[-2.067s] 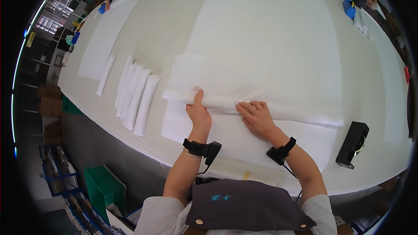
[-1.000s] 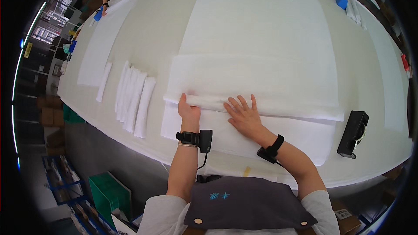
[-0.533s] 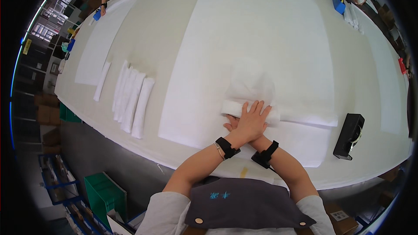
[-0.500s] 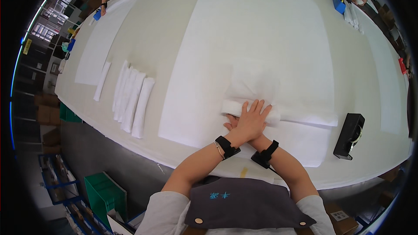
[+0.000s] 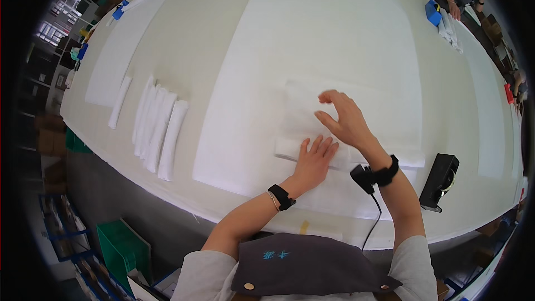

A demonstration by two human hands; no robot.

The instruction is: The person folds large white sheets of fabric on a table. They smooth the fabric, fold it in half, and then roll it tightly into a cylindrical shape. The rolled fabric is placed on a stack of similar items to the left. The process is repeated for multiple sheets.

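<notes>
A wide white sheet of thin soft material (image 5: 239,106) lies spread on the pale table in front of me. Across its near right part is a flat folded white piece (image 5: 384,128), its front edge running sideways. My left hand (image 5: 315,161) rests on the near edge of this fold, palm down with fingers spread. Just beyond it, my right hand (image 5: 348,120) hovers above the fold, thumb and curved fingers apart, with nothing between them. Black bands circle both wrists; a cable hangs from the small black device at the right one.
Several white rolls (image 5: 159,128) lie side by side at left. A black tape dispenser (image 5: 440,183) stands near the right edge. Blue dispensers (image 5: 433,12) sit by two co-workers across the table. A green crate (image 5: 123,253) is on the floor at lower left.
My hands, crossed and pressing on a rolled part before, are now apart. The right has risen and moved away from me; the rolled part now lies as a flat fold.
</notes>
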